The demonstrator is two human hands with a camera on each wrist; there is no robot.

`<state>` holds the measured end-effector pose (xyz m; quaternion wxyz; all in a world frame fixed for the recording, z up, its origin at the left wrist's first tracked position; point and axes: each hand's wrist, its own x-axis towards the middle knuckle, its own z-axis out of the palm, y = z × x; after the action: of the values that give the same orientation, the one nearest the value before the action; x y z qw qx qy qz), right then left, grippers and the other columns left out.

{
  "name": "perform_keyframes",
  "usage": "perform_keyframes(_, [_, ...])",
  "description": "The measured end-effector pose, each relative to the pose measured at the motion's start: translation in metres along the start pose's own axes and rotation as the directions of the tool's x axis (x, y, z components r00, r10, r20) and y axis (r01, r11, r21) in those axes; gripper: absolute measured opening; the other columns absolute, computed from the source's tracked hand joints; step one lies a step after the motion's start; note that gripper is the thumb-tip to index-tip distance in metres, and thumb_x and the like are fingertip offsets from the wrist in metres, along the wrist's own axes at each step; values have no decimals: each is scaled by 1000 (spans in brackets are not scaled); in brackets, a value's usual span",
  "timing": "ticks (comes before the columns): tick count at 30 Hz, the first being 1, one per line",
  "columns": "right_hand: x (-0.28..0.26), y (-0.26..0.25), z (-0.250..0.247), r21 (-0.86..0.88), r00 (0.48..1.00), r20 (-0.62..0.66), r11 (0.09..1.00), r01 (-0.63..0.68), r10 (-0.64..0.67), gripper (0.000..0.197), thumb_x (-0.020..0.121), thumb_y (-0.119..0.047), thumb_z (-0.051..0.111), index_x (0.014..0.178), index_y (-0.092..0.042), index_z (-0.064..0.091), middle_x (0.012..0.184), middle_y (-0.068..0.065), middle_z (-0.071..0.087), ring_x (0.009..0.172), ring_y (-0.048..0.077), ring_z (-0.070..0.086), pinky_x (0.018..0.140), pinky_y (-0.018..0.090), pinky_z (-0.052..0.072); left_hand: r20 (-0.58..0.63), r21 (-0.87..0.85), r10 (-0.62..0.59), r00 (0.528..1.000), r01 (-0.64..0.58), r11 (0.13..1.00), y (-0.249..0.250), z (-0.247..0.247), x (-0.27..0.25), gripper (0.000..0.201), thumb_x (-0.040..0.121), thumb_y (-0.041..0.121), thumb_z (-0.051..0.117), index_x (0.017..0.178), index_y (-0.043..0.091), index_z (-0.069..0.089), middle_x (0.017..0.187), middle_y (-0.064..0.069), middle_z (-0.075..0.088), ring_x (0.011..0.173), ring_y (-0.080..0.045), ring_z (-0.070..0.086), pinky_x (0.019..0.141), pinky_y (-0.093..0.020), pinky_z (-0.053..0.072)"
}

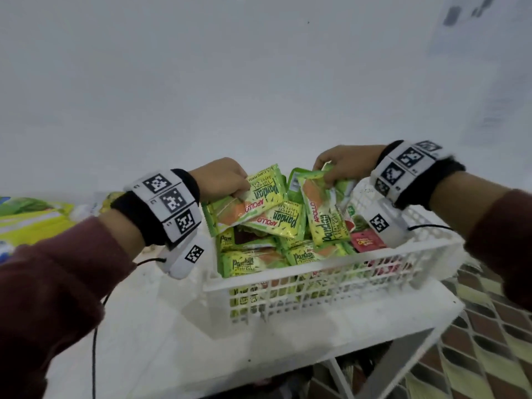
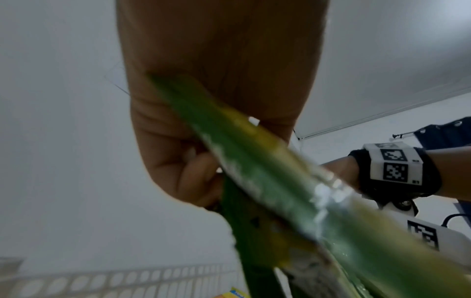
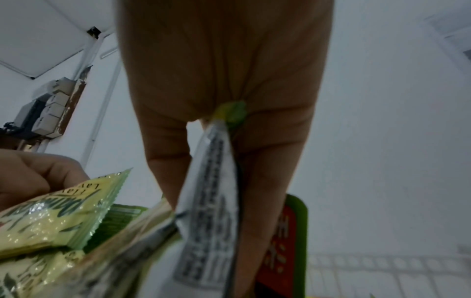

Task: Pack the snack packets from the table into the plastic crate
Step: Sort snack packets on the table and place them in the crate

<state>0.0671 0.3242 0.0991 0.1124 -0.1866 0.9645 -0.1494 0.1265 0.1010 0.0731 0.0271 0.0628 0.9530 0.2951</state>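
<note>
The left hand (image 1: 221, 180) pinches a green packet (image 1: 259, 194) at ten o'clock over the crate (image 1: 316, 279); the right hand (image 1: 345, 162) pinches another packet (image 1: 322, 214) at one o'clock. Such edge grips may slip, spilling packets over the heaped crate's rim.

The person is wearing maroon sleeves (image 1: 57, 283), black wristbands (image 1: 190, 185) carrying white blocks (each printed with black square markers) (image 1: 169, 201), thin black cables (image 1: 95, 341) trailing.

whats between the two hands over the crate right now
In the head view, only the green Pandan packets: the left hand holds one, the right hand another, above the white crate.
</note>
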Motion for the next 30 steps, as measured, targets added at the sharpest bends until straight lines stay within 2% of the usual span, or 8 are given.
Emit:
perform_keyframes(11, [45, 25, 23, 30, 952, 302, 997, -67, 55, 12, 89, -10, 57, 101, -10, 56, 70, -1, 57, 44, 4, 55, 41, 18, 47, 335, 248, -125, 934, 40, 968, 10, 17, 51, 32, 80, -2, 48, 53, 11, 40, 52, -3, 35, 47, -15, 30, 46, -20, 28])
perform_keyframes(14, [55, 27, 24, -97, 917, 398, 995, 23, 17, 38, 92, -23, 55, 122, 0, 49, 60, -6, 50, 33, -1, 43, 36, 10, 36, 508, 383, -251, 824, 46, 923, 17, 25, 59, 18, 92, 10, 44, 96, 11, 62, 67, 1, 48, 61, -14, 47, 49, -18, 42])
perform_keyframes(17, [63, 30, 19, -116, 893, 450, 993, 25, 31, 42, 97, -32, 44, 131, -8, 48, 79, -8, 49, 45, 5, 44, 44, 13, 44, 493, 531, -302, 816, -7, 847, 18, 30, 67, 35, 97, 23, 42, 129, 14, 51, 84, 4, 53, 74, -12, 51, 54, -14, 39])
perform_keyframes(19, [69, 33, 20, -184, 901, 433, 981, 53, 33, 40, 96, -33, 44, 133, -16, 47, 100, -9, 53, 62, 7, 49, 55, 16, 48, 492, 555, -317, 811, -11, 832, 16, 30, 72, 36, 98, 23, 38, 130, 14, 50, 100, 1, 55, 90, -18, 54, 64, -18, 42])
perform_keyframes(22, [80, 37, 25, -293, 922, 387, 946, 140, -17, 43, 92, -30, 54, 133, -17, 48, 122, -1, 55, 89, 8, 49, 79, 21, 40, 497, 506, -293, 817, 2, 863, 7, 25, 80, 29, 95, 13, 41, 118, 22, 55, 85, 3, 52, 84, -18, 52, 65, -24, 40])
perform_keyframes(25, [87, 41, 32, -299, 924, 376, 936, 184, -62, 46, 87, -27, 63, 129, -12, 52, 121, 6, 61, 90, 16, 57, 77, 21, 39, 465, 444, -252, 848, 22, 896, -3, 21, 86, 28, 88, 7, 51, 102, 31, 51, 82, -6, 48, 73, -21, 41, 64, -28, 34])
perform_keyframes(27, [93, 44, 36, -327, 930, 343, 912, 247, -129, 42, 83, -25, 67, 120, -8, 58, 118, 7, 62, 101, 22, 58, 78, 22, 38, 431, 450, -265, 862, 49, 892, -5, 22, 85, 39, 85, 8, 59, 109, 34, 42, 82, -4, 46, 67, -20, 41, 62, -26, 34])
perform_keyframes(30, [100, 48, 40, -296, 915, 314, 889, 350, -256, 31, 80, -22, 71, 105, -5, 62, 93, 1, 60, 85, 15, 54, 70, 21, 35, 382, 507, -314, 870, 87, 857, -1, 25, 86, 54, 84, 15, 65, 128, 27, 37, 82, 0, 49, 68, -14, 43, 63, -24, 37])
